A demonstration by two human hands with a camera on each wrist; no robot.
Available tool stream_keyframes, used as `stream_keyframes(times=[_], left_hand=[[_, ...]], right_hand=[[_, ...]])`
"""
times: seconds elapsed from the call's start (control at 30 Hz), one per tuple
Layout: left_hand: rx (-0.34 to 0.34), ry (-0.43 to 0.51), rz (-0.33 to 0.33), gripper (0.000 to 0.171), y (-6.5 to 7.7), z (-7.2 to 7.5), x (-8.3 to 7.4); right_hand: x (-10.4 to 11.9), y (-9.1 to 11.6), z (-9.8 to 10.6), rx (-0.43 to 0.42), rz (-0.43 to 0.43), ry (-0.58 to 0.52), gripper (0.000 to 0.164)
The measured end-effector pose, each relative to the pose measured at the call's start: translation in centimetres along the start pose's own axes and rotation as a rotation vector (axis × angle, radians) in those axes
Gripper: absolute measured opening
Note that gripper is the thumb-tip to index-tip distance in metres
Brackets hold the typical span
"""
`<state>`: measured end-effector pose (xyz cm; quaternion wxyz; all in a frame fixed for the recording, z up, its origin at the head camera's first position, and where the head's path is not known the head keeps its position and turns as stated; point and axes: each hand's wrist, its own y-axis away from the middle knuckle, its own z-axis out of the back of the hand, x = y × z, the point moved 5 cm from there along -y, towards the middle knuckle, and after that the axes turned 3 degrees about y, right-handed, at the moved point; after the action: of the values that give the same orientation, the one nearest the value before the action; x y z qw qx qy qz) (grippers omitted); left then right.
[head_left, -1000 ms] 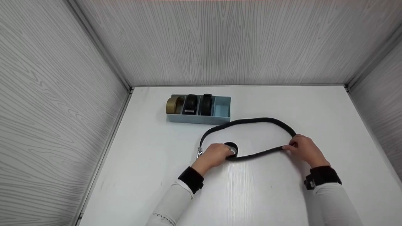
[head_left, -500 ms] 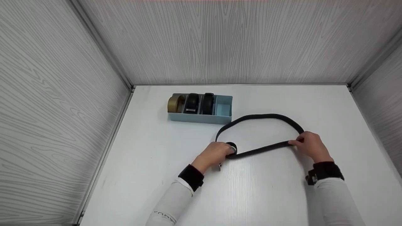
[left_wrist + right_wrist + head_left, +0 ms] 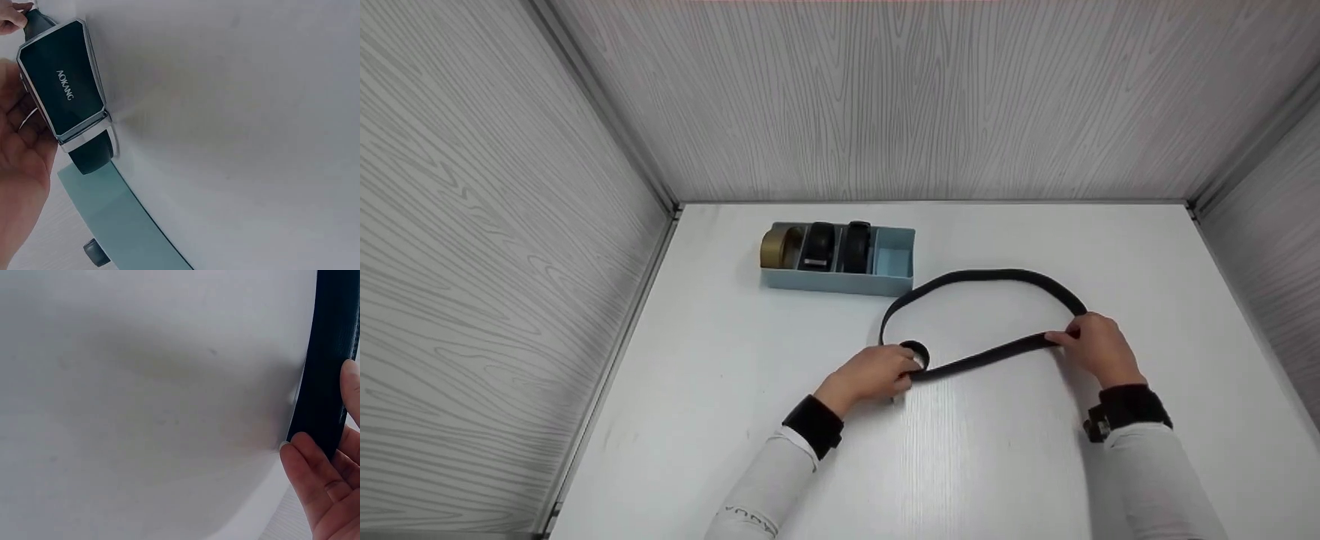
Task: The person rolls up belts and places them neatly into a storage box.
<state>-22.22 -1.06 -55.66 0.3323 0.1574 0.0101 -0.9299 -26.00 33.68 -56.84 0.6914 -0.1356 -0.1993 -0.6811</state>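
Note:
A black belt (image 3: 986, 358) lies in a wide loop on the white table, one end rolled into a small coil. My left hand (image 3: 876, 373) grips that coil, fingers curled at its opening. On the right, my right hand (image 3: 1101, 350) pinches the strap where it bends back. In the right wrist view the thumb and fingers (image 3: 306, 469) hold the dark strap (image 3: 329, 343) between them. The belt's plate buckle (image 3: 62, 81), lettered AOKANG, stands beside my left palm in the left wrist view; in the head view the left hand mostly hides it.
A light blue divided box (image 3: 836, 283) stands behind the belt. It holds a gold-brown roll (image 3: 773, 250) and two black rolls, one of them a black roll (image 3: 820, 241) with a silvery piece; its right compartment shows bare. Grey wood-grain panels (image 3: 840, 97) wall the table.
The buckle end has shifted right, from beside my left hand to mostly behind it. My right hand has moved slightly right and away, carrying the loop's bend along.

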Motion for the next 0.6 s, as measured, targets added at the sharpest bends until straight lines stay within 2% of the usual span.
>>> stream_keyframes(times=[0.07,0.17,0.3,0.4,0.5,0.6], left_hand=[[-0.011,0.015,0.007,0.012,0.0,-0.1,0.1],[-0.038,-0.028,0.021,0.01,-0.1,-0.2,0.1],[-0.063,-0.083,0.034,0.009,-0.3,-0.4,-0.3],[-0.068,-0.112,0.027,0.008,-0.3,-0.4,-0.6],[-0.073,-0.163,-0.009,0.008,-0.4,-0.4,-0.8],[-0.095,-0.238,-0.051,0.012,-0.7,-0.3,-0.7]], right_hand=[[0.0,0.0,-0.1,0.002,0.003,-0.002,0.039],[0.4,0.2,-0.3,0.006,0.03,-0.007,0.036],[1.6,0.9,-0.3,0.0,0.121,0.025,0.026],[3.6,1.9,-0.5,-0.034,0.236,0.09,0.019],[6.5,3.0,-1.3,-0.066,0.373,0.147,0.028],[9.5,4.0,-2.9,-0.055,0.49,0.132,0.035]])
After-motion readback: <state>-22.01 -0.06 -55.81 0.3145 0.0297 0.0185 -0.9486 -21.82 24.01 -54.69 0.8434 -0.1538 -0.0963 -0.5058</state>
